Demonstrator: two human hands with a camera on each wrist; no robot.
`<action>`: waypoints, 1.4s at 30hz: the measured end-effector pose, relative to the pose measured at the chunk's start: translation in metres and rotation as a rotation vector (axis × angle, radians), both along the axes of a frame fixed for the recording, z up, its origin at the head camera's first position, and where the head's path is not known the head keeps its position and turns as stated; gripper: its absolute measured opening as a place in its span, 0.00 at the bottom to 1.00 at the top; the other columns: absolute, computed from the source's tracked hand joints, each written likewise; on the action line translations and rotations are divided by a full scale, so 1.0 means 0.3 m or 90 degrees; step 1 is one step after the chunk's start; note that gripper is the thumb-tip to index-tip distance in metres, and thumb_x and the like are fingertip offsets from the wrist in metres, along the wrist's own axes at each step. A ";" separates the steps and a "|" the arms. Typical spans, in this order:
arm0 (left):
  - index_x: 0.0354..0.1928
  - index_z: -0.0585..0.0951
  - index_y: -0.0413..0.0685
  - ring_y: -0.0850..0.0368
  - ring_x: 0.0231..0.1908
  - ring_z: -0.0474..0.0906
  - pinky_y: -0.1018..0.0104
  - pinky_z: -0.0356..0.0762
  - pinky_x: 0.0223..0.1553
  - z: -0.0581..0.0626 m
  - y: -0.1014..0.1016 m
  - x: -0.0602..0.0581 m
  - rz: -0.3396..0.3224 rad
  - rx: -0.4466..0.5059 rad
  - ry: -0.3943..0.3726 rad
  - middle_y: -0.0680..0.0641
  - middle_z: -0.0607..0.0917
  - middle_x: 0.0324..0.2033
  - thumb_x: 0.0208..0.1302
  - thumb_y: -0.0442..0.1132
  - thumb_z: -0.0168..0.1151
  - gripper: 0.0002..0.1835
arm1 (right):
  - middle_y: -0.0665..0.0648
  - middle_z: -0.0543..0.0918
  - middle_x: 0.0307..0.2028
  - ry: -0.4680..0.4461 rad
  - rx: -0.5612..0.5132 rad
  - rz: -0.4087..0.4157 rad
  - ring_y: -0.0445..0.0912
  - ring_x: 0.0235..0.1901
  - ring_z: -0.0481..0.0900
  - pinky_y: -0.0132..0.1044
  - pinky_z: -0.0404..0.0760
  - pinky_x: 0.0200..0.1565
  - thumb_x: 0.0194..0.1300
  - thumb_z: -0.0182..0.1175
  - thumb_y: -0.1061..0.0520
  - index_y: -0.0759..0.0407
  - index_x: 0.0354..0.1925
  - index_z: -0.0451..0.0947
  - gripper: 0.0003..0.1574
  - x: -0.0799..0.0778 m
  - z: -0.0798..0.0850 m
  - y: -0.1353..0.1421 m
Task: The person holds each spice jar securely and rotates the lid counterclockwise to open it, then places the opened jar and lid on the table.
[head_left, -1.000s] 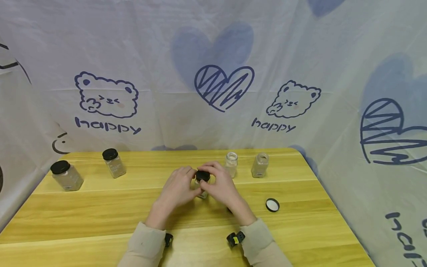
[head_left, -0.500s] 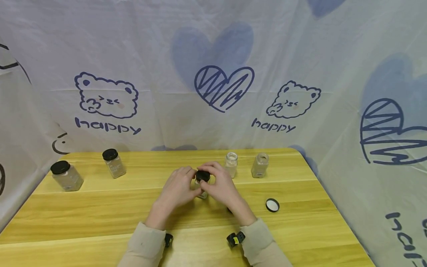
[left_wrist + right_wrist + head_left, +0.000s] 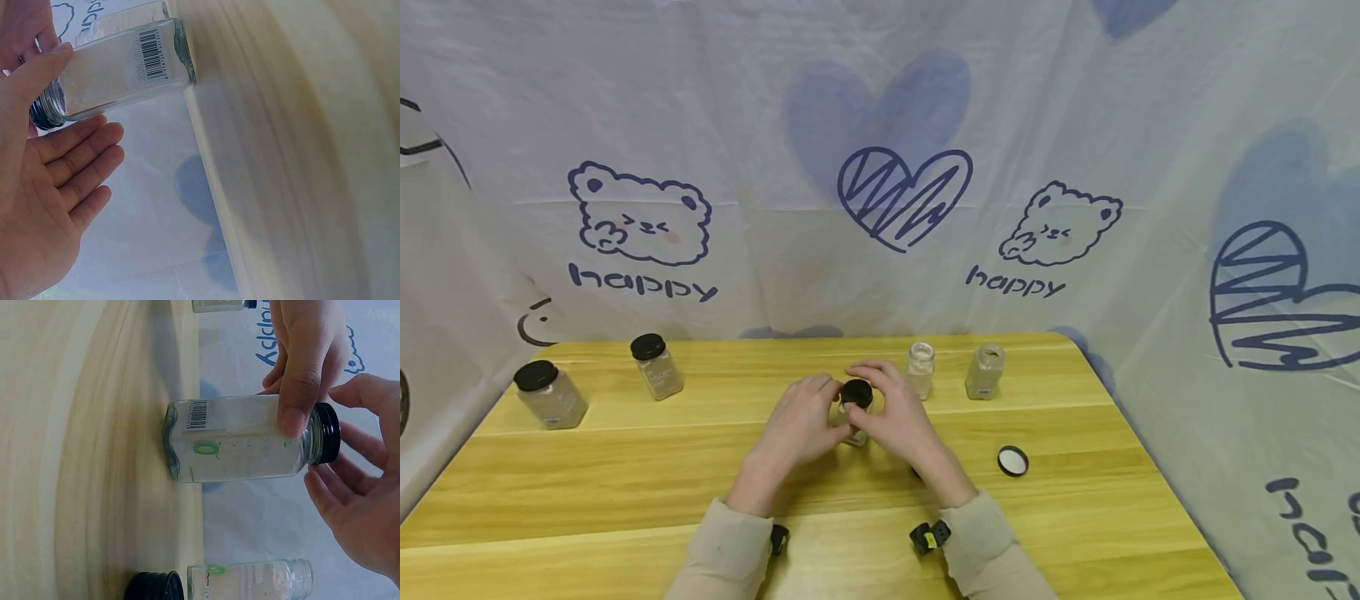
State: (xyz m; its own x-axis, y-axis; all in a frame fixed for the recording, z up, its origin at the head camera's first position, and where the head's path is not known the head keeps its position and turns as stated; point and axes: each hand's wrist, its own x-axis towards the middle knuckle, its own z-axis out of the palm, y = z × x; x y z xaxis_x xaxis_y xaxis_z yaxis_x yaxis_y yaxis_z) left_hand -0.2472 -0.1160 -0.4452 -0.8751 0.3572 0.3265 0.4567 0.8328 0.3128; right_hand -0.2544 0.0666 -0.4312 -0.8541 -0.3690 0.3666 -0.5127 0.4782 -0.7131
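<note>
A clear glass jar (image 3: 240, 450) with a black screw lid (image 3: 856, 393) stands between my hands at the middle of the table. My left hand (image 3: 803, 419) pinches it just below the neck, thumb on one face and forefinger opposite. The other left fingers extend loosely, as the left wrist view shows. Around the lid, my right hand (image 3: 891, 412) is loosely spread, its fingertips beside the rim and a small gap showing between forefinger and lid. A barcode label (image 3: 152, 54) is on the glass near the base.
Two uncovered jars, one (image 3: 920, 371) nearer and another (image 3: 985, 372) farther right, stand behind my right hand. A loose black lid (image 3: 1012, 461) lies upturned at right. Two lidded jars (image 3: 552, 398) (image 3: 657, 367) stand at left. A printed cloth (image 3: 775, 167) hangs behind the table.
My right thumb and forefinger have loosened and spread slightly away from the lid. The left hand and the jar have stayed in place.
</note>
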 end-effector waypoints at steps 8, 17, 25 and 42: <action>0.47 0.83 0.40 0.47 0.44 0.80 0.47 0.77 0.59 0.002 0.003 0.003 -0.002 0.004 0.000 0.47 0.85 0.41 0.60 0.51 0.78 0.24 | 0.60 0.78 0.56 0.024 -0.001 -0.042 0.56 0.56 0.78 0.55 0.82 0.56 0.62 0.77 0.55 0.62 0.59 0.82 0.29 -0.003 -0.009 -0.003; 0.49 0.84 0.39 0.47 0.43 0.80 0.48 0.78 0.58 0.002 0.002 0.005 -0.003 0.002 0.010 0.47 0.85 0.41 0.61 0.52 0.76 0.25 | 0.59 0.80 0.55 0.023 0.041 -0.044 0.54 0.55 0.79 0.51 0.83 0.55 0.64 0.75 0.55 0.62 0.59 0.83 0.27 0.000 -0.006 -0.002; 0.51 0.84 0.39 0.48 0.44 0.80 0.47 0.78 0.58 0.002 0.001 0.007 0.001 0.001 0.005 0.47 0.84 0.41 0.61 0.51 0.76 0.25 | 0.59 0.80 0.58 0.008 0.041 -0.030 0.55 0.57 0.79 0.51 0.82 0.56 0.65 0.71 0.57 0.60 0.61 0.83 0.26 0.002 -0.001 0.000; 0.44 0.83 0.39 0.48 0.38 0.78 0.50 0.80 0.47 -0.001 0.002 0.000 -0.012 -0.005 0.046 0.47 0.82 0.36 0.61 0.55 0.76 0.25 | 0.59 0.79 0.59 0.011 -0.075 -0.015 0.53 0.58 0.80 0.55 0.81 0.58 0.69 0.69 0.59 0.59 0.63 0.81 0.26 -0.006 0.003 0.008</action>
